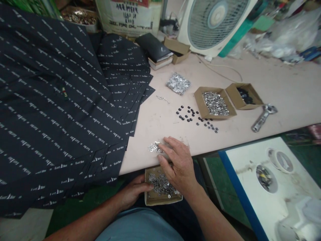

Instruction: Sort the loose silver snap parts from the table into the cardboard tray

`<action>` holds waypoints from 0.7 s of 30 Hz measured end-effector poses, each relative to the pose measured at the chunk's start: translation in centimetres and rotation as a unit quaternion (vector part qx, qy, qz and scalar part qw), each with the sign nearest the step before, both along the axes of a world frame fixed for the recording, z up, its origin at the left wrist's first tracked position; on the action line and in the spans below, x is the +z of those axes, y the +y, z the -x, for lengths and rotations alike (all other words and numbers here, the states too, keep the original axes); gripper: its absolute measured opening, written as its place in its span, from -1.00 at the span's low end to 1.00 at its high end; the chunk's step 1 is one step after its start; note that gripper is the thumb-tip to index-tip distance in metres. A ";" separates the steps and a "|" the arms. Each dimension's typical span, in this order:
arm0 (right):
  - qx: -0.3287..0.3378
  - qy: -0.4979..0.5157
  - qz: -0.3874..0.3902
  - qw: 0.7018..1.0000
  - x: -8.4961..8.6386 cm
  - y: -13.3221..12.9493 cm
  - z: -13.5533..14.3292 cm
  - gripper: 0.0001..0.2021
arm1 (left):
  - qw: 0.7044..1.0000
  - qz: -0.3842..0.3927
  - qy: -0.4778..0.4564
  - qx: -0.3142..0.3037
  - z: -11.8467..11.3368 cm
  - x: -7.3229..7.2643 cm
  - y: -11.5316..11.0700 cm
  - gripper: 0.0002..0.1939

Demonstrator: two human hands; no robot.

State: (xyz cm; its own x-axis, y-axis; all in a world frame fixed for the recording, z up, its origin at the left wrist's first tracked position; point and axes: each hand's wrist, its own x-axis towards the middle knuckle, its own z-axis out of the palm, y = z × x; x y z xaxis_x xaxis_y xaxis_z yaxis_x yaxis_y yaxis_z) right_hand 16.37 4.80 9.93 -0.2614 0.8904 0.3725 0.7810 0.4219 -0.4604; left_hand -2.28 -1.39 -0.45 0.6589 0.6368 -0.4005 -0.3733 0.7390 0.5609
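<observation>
My left hand [134,192] grips the left side of a small cardboard box [164,202] with small metal rings [160,184] in it, held just below the table's front edge. Above the box's right side is my right hand [178,162], palm down with fingers spread. Its fingertips are at the right side of a small pile of silvery rings [154,146] on the table [140,134]. Whether the fingertips touch the rings is hard to tell. Black round caps [189,113] are scattered farther back.
Black printed fabric sheets [62,100] cover the left side. Behind are a bag of metal parts [178,83], an open box of metal parts [215,103], a box of black parts [244,95], a metal tool [263,117] and a fan [217,16]. A white machine top [250,160] stands at right.
</observation>
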 end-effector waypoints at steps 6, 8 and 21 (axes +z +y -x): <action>0.004 -0.020 0.008 1.000 0.0 0.7 0.3 -0.73 | 1.000 0.006 0.001 0.006 0.2 -0.2 -0.2 -0.44; 0.003 -0.008 0.001 1.000 0.0 0.8 0.2 -0.74 | 1.000 0.006 0.000 0.008 0.2 -0.3 -0.2 -0.44; -0.001 0.169 0.070 0.983 1.1 1.8 0.2 -0.79 | 1.000 0.007 -0.011 0.001 0.4 -0.4 -0.3 -0.45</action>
